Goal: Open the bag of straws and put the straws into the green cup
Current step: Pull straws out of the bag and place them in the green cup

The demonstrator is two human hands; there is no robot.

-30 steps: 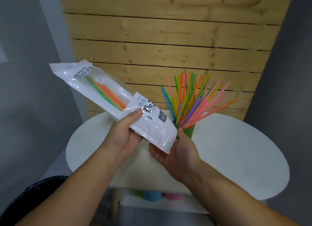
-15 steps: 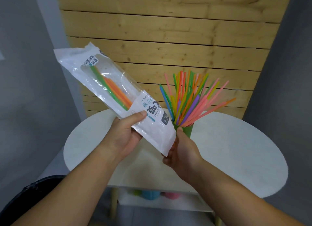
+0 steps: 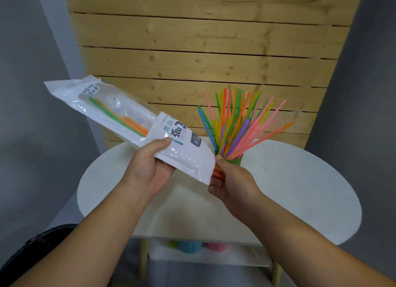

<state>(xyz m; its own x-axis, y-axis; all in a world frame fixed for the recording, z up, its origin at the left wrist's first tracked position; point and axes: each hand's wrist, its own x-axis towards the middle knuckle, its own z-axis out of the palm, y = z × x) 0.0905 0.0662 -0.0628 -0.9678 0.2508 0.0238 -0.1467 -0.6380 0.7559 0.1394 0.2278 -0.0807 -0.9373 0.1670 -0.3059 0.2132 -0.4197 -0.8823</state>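
Note:
My left hand (image 3: 147, 168) holds a white and clear straw bag (image 3: 120, 115) by its printed lower half, tilted with its sealed end up to the left. Green and orange straws (image 3: 126, 120) still lie inside it. At the bag's lower mouth, my right hand (image 3: 231, 181) pinches the orange straw ends (image 3: 217, 172) that stick out. Just behind that hand stands the green cup (image 3: 235, 160), mostly hidden, with several coloured straws (image 3: 237, 123) fanning out of it.
The cup stands on a white oval table (image 3: 300, 190) in front of a wooden slat wall (image 3: 203, 50). A lower shelf (image 3: 214, 256) holds green, blue and pink cups. A dark object (image 3: 32, 250) sits at the lower left.
The bag has dropped and tilted flatter. My right hand has closed from an open palm under the bag onto straw ends coming out of its mouth.

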